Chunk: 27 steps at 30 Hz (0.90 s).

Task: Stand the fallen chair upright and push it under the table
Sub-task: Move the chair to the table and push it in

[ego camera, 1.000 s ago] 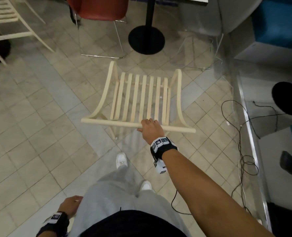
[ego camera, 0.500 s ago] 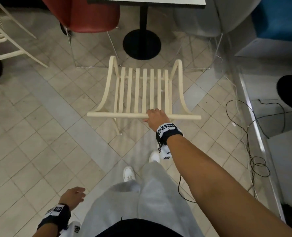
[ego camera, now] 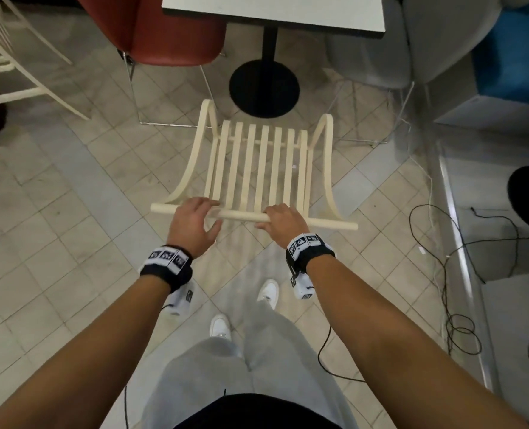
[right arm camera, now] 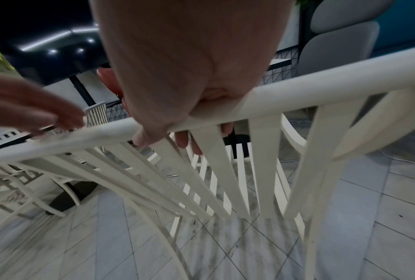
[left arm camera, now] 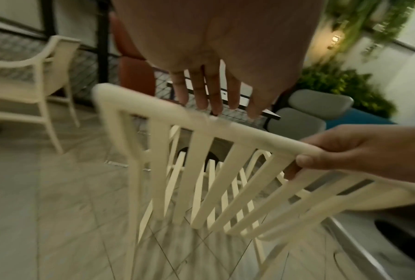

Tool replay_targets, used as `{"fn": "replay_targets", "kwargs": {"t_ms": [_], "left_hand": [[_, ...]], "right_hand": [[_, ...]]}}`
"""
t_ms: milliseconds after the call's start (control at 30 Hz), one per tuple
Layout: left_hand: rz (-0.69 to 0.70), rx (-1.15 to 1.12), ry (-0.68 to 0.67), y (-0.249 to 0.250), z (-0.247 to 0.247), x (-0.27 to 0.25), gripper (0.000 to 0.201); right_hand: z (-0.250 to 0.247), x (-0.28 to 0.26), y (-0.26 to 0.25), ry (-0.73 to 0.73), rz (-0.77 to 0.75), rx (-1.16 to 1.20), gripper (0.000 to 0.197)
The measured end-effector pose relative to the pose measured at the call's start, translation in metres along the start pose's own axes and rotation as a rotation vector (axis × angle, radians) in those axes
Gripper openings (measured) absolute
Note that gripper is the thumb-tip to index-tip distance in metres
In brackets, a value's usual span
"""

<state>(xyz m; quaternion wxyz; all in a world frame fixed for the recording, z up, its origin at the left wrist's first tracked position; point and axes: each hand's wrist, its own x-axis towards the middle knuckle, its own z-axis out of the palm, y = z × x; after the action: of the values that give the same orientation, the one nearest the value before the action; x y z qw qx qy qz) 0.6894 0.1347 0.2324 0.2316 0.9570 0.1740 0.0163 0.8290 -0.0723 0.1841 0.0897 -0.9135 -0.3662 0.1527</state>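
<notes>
- Standing on its legs now, the chair (ego camera: 258,168) faces the table (ego camera: 272,10), seat just short of the table's black round base (ego camera: 263,88).
- Right hand (ego camera: 284,222) keeps its fingers wrapped round the top rail, as half a second ago.
- Left hand (ego camera: 193,222), down by the thigh a moment ago, has come up to the rail, fingers (left arm camera: 211,94) straight and spread, just touching, not yet gripping.
- Two hands on: looks like the push under the table is next.
- Red chair (ego camera: 170,26) sits left of the table.

Nothing readable here. The wristbands (ego camera: 166,257) carry only black-and-white square marker patterns, no letters or digits. The chair (ego camera: 253,168) beyond them shows no label, and the counter (ego camera: 272,10) shows no print.
</notes>
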Motion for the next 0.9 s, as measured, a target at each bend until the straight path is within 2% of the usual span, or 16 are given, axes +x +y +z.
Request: {"fn": "replay_targets", "kwargs": {"t_ms": [133,200,300,433,667,900], "left_hand": [[0.058,0.130,-0.249,0.012,0.028,0.035,0.064],[0.080,0.202,-0.303,0.013,0.040,0.039,0.067],[0.109,0.224,-0.295,0.011,0.045,0.047,0.067],[0.065,0.187,-0.319,0.010,0.039,0.068,0.057],[-0.023,0.111,-0.333,0.018,0.039,0.130,0.055],[-0.024,0.052,-0.338,0.014,0.039,0.207,0.050]], "right_hand": [[0.005,-0.014,0.017,0.089,-0.007,-0.064,0.053],[0.004,-0.017,0.022,0.107,-0.013,-0.068,0.054],[-0.002,-0.012,0.024,0.086,-0.034,-0.049,0.050],[-0.011,0.004,0.025,0.077,-0.027,0.012,0.048],[-0.031,0.059,0.051,0.064,0.014,0.013,0.048],[-0.052,0.124,0.071,0.091,0.097,0.072,0.047]]}}
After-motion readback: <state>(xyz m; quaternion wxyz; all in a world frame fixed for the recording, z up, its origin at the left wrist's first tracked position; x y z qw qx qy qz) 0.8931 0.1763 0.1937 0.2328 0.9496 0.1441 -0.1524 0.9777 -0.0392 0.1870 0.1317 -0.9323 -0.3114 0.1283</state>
